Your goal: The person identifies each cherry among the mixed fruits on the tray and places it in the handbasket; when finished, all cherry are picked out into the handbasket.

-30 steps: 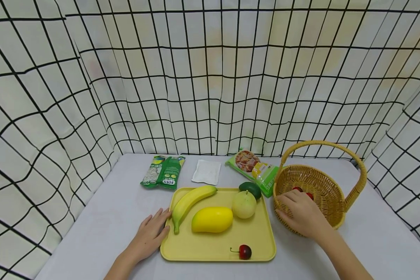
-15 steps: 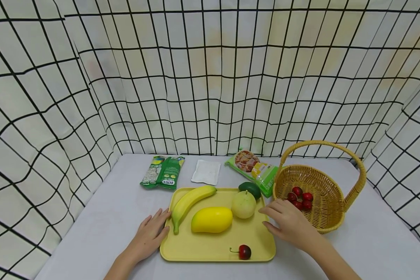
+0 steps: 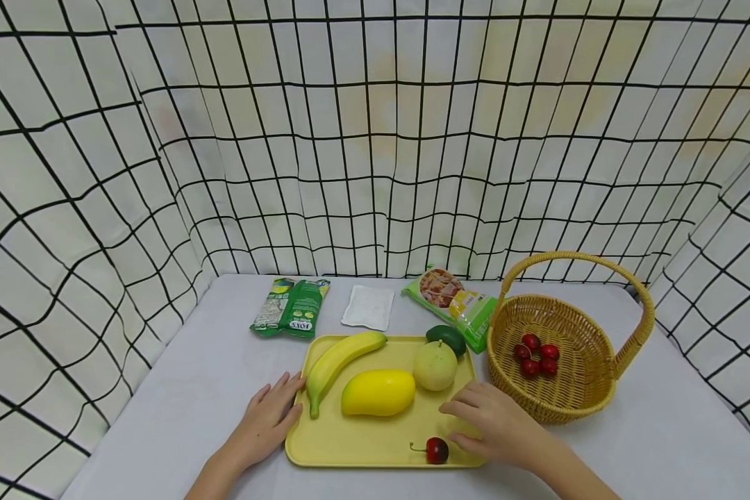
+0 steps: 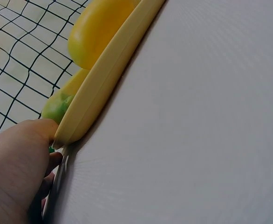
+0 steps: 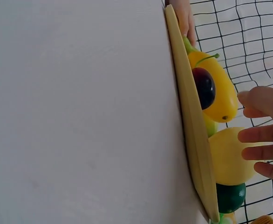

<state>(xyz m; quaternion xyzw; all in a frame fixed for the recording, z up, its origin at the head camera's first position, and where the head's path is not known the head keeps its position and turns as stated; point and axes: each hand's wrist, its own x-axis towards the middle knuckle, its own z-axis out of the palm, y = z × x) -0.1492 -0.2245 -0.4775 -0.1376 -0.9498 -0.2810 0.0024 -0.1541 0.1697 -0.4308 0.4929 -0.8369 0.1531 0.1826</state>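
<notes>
My left hand (image 3: 265, 423) rests at the left edge of a yellow tray (image 3: 350, 444), fingers extended beside the banana (image 3: 334, 368). In the left wrist view its thumb touches the tray's corner. My right hand (image 3: 490, 423) hovers over the tray's right side, fingers spread and slightly bent, holding nothing. Just left of its thumb lies a dark red cherry (image 3: 437, 451) with a green stem. Also on the tray are a yellow mango (image 3: 378, 393), a round pale green fruit (image 3: 435, 366) and a dark green oval fruit (image 3: 448, 339).
A wicker basket (image 3: 575, 389) with a tall handle stands right of the tray, several red cherries (image 3: 530, 368) inside. Behind the tray lie a green snack bag (image 3: 292, 307), a white packet (image 3: 369, 307) and a light green food bag (image 3: 453, 302). Black netting (image 3: 384, 136) surrounds the table.
My right hand has come out of the basket and moved left and toward me, over the tray near the cherry. The cherries in the basket are now uncovered. My left hand has stayed put.
</notes>
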